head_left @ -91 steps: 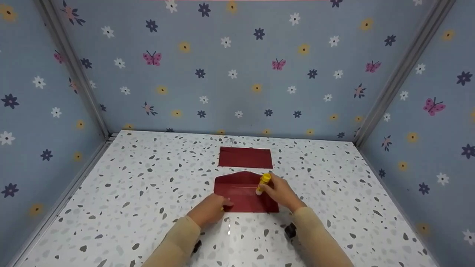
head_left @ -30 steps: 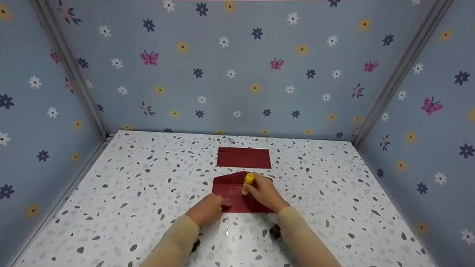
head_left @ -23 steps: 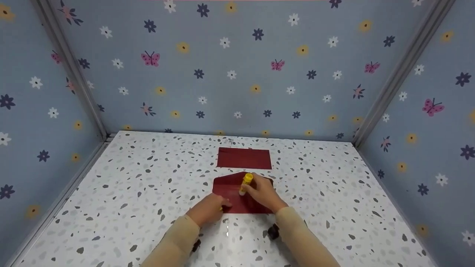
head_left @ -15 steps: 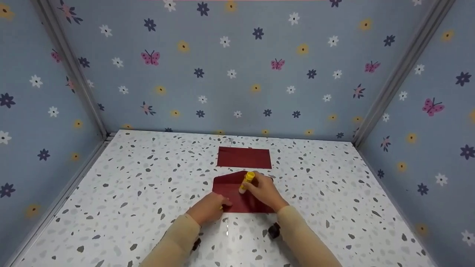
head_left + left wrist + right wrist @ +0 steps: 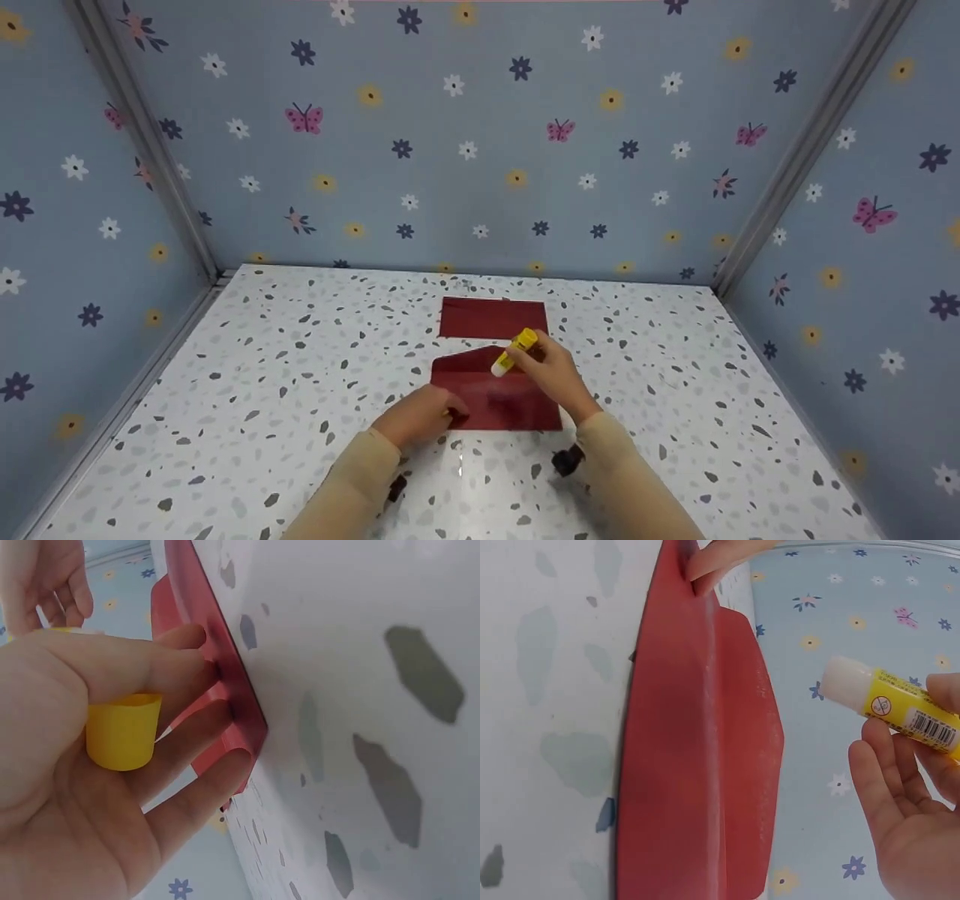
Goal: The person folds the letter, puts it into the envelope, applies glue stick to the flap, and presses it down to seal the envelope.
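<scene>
A dark red envelope (image 5: 510, 409) lies on the table with its pointed flap folded out toward the far side. My left hand (image 5: 418, 414) rests its fingertips on the envelope's near left part. Tucked between that hand's thumb and fingers is a yellow glue stick cap (image 5: 121, 736). My right hand (image 5: 559, 375) grips a yellow glue stick (image 5: 516, 351) by its body, tilted, with the white tip toward the lower left. In the right wrist view, the glue stick (image 5: 900, 706) is apart from the paper, and faint whitish streaks show along the flap (image 5: 754, 765).
Beyond the flap lies another flat dark red rectangle (image 5: 491, 318), parallel to the envelope. The speckled white table (image 5: 300, 390) is bordered by flower-patterned walls (image 5: 465, 150) at the back and both sides. Dark camera mounts (image 5: 567, 460) show under the wrists.
The right hand first slid left across the envelope with the glue stick, then rose off it and moved away to the upper right. The left hand has stayed nearly still.
</scene>
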`<state>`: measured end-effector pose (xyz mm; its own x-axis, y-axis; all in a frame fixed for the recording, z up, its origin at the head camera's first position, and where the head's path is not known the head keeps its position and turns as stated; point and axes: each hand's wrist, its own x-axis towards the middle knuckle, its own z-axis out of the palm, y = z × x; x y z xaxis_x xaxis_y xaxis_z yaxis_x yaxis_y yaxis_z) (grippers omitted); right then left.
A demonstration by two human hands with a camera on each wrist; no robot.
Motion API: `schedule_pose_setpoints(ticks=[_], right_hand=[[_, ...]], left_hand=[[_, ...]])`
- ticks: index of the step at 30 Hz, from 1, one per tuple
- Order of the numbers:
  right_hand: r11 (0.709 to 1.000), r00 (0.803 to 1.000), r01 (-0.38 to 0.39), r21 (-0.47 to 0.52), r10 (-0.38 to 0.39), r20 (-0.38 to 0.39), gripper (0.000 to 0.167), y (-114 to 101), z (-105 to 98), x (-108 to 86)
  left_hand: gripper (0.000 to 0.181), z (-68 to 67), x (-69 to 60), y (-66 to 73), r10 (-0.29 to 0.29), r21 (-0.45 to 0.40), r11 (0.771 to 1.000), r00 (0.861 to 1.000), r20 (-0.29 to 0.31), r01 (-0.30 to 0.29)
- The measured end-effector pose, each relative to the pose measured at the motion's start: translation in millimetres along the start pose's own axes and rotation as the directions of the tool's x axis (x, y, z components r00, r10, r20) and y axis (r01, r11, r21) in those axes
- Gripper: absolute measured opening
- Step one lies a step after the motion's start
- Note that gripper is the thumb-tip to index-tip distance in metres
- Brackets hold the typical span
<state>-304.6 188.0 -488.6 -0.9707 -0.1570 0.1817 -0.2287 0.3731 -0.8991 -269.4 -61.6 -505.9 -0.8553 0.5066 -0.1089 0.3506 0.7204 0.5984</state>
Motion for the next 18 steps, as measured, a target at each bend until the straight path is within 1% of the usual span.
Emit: schedule_pose_setpoints(ticks=[3,4,6,9,11,13,15,16,17,18], right_hand=[[0.999,1.000,-0.019,0.039,0.019,-0.002,0.040,0.1,-2.1,-2.8],[0.998,1.000,-0.027,0.056,0.027,-0.004,0.040,0.5,-2.6,-3.6],[0.994,0.999,-0.052,0.092,0.053,-0.013,0.041,1.1,-3.1,-4.2],[0.974,0.995,-0.090,0.208,0.098,-0.028,0.038,0.6,-3.7,-4.5],[0.951,0.993,-0.101,0.291,0.115,-0.031,0.037,-1.5,-3.4,-5.5],[0.919,0.992,-0.102,0.381,0.121,-0.026,0.036,-4.5,-2.4,-7.5],[0.887,0.993,-0.096,0.451,0.116,-0.018,0.036,-8.2,-0.6,-10.4],[0.867,0.994,-0.092,0.490,0.112,-0.011,0.036,-10.1,0.6,-12.0],[0.844,0.994,-0.089,0.529,0.106,-0.002,0.036,-11.7,1.8,-13.3],[0.819,0.995,-0.089,0.566,0.104,0.006,0.036,-13.5,3.2,-14.9]], left_hand=[[0.035,-3.0,-0.4,-2.9,-0.002,-0.055,0.998,1.000,-0.004,0.002],[0.035,-3.8,-0.4,-3.8,0.009,-0.075,0.997,1.000,-0.012,-0.010],[0.033,-4.8,0.0,-6.7,0.052,-0.106,0.993,0.998,-0.038,-0.056],[0.026,-4.7,0.6,-10.1,0.107,-0.178,0.976,0.990,-0.091,-0.122],[0.023,-4.4,1.1,-10.6,0.114,-0.250,0.958,0.986,-0.125,-0.142],[0.025,-3.6,2.4,-9.3,0.091,-0.339,0.930,0.983,-0.159,-0.141],[0.031,-3.0,4.9,-5.7,0.043,-0.432,0.893,0.979,-0.199,-0.126],[0.033,-2.6,6.4,-3.3,0.013,-0.476,0.871,0.976,-0.218,-0.119],[0.035,-2.1,7.9,-0.9,-0.013,-0.525,0.843,0.972,-0.234,-0.115],[0.037,-1.5,9.5,1.7,-0.050,-0.580,0.808,0.969,-0.244,-0.104]])
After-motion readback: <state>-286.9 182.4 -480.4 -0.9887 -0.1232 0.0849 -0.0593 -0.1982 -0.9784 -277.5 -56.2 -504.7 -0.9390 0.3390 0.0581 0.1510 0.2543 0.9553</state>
